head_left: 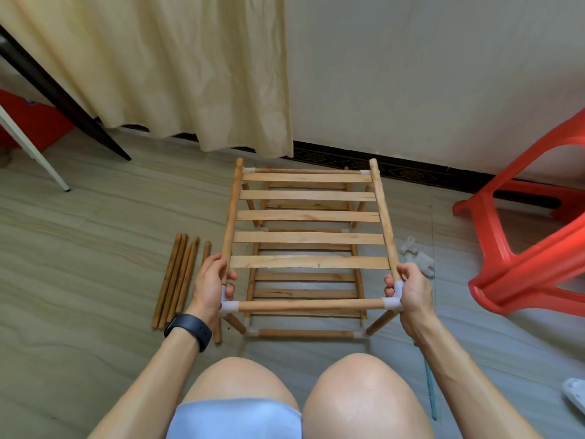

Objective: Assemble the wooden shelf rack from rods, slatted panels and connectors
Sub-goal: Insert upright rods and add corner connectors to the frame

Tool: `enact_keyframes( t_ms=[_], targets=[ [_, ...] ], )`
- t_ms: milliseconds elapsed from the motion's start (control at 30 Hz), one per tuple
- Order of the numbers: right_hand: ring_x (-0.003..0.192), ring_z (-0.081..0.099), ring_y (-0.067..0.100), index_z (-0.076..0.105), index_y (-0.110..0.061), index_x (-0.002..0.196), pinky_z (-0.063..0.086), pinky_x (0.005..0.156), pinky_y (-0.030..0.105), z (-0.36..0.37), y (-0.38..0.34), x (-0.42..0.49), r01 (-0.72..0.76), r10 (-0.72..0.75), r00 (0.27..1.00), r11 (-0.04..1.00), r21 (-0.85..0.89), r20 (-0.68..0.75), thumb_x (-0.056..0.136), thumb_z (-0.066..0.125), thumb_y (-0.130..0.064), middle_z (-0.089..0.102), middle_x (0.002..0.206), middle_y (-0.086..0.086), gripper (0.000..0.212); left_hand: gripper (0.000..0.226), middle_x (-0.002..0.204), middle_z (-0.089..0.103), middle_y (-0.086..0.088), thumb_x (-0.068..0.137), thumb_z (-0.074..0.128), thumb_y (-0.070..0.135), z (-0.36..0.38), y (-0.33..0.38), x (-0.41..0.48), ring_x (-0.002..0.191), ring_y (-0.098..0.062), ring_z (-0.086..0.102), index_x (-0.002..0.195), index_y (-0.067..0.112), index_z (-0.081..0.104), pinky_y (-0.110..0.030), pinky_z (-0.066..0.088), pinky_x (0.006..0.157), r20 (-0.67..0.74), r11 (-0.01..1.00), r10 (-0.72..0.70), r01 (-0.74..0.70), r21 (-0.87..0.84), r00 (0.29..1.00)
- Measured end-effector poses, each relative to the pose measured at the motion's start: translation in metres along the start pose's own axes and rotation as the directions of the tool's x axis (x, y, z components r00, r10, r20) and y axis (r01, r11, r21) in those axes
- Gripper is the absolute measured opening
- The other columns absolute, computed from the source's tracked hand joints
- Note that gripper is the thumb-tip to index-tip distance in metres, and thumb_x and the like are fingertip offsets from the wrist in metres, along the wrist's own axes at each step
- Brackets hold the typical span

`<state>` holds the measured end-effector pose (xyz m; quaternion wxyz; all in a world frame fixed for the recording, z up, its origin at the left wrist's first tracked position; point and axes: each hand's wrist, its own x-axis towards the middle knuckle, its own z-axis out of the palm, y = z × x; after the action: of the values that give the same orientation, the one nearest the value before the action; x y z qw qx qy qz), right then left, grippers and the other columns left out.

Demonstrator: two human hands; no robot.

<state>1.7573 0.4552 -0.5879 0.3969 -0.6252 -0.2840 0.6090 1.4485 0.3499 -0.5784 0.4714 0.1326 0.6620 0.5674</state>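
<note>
Left hand [211, 282] and right hand [410, 288] each clamp a near corner of the upper slatted panel [308, 237], steadying it level above the rack's lower tier [305, 288] at frame centre, probably to seat its connectors.

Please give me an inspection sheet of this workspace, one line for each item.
Surface: grey wood-look floor, person seated.
Job's things: rack, two slatted tiers joined; spare rods on its left.
Clutter: white connectors on floor on its right.
Hands: left hand and right hand grip the top tier's near corners, fingers wrapped.
Cables: blue cord beside the right forearm.
Surroundings: curtain, red stool, wall.
</note>
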Motion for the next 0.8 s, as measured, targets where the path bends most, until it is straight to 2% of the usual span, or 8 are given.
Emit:
enact_keyframes(
  t_ms=[167,300,367,500,700,800],
  targets=[
    [0.051,0.050,0.016,0.058,-0.008,0.108,0.042,0.052,0.032,0.002,0.003,-0.003,0.056,-0.059,0.998,0.993,-0.100,-0.024,0.101,0.034,-0.022,0.058,0.068,0.007,0.029,0.031,0.061,0.048,0.004,0.105,0.038,0.031,0.001,-0.003,-0.001,0.049,-0.010,0.042,0.119,0.011,0.058,-0.024,0.035,0.050,-0.067,0.998,-0.065,0.066,0.015,0.996],
    [0.057,0.049,0.018,0.052,-0.026,0.125,0.046,0.056,0.036,0.002,0.002,-0.005,0.159,-0.152,0.986,0.978,-0.135,0.064,0.106,0.030,-0.021,0.049,0.063,0.006,0.029,0.034,0.054,0.043,0.006,0.105,0.038,0.037,0.001,-0.002,-0.001,0.050,-0.011,0.041,0.122,0.015,0.059,-0.025,0.035,0.050,-0.076,0.998,-0.071,0.071,-0.003,0.995],
    [0.058,0.051,0.018,0.055,-0.021,0.125,0.047,0.057,0.035,0.000,0.003,-0.005,0.193,-0.179,0.979,0.966,-0.171,0.095,0.108,0.035,-0.026,0.052,0.065,0.007,0.026,0.032,0.054,0.044,0.006,0.105,0.039,0.036,-0.001,-0.001,-0.003,0.050,-0.011,0.042,0.118,0.016,0.060,-0.025,0.035,0.051,-0.045,0.996,-0.081,0.080,-0.034,0.996],
    [0.056,0.054,0.015,0.058,-0.012,0.119,0.046,0.055,0.030,-0.001,0.003,-0.005,0.223,-0.198,0.971,0.953,-0.206,0.136,0.107,0.042,-0.033,0.059,0.073,0.007,0.030,0.025,0.063,0.052,0.004,0.105,0.043,0.033,-0.006,0.003,-0.008,0.046,-0.008,0.044,0.098,0.018,0.061,-0.019,0.035,0.045,0.020,0.985,-0.113,0.115,-0.126,0.993],
    [0.055,0.054,0.014,0.061,-0.015,0.109,0.045,0.055,0.030,0.001,0.002,-0.001,0.195,-0.175,0.979,0.955,-0.224,0.105,0.106,0.042,-0.034,0.059,0.070,0.006,0.027,0.017,0.061,0.048,0.006,0.107,0.040,0.028,-0.010,0.000,-0.007,0.047,-0.008,0.042,0.106,0.019,0.054,-0.019,0.034,0.045,0.048,0.982,-0.101,0.107,-0.154,0.994],
    [0.055,0.052,0.015,0.061,-0.016,0.104,0.044,0.055,0.031,0.002,0.002,-0.002,0.182,-0.167,0.982,0.954,-0.236,0.084,0.106,0.041,-0.033,0.059,0.069,0.005,0.027,0.021,0.059,0.047,0.007,0.108,0.037,0.026,-0.008,0.000,-0.008,0.049,-0.007,0.041,0.111,0.021,0.057,-0.020,0.034,0.049,0.037,0.988,-0.075,0.079,-0.133,0.997]
  ],
)
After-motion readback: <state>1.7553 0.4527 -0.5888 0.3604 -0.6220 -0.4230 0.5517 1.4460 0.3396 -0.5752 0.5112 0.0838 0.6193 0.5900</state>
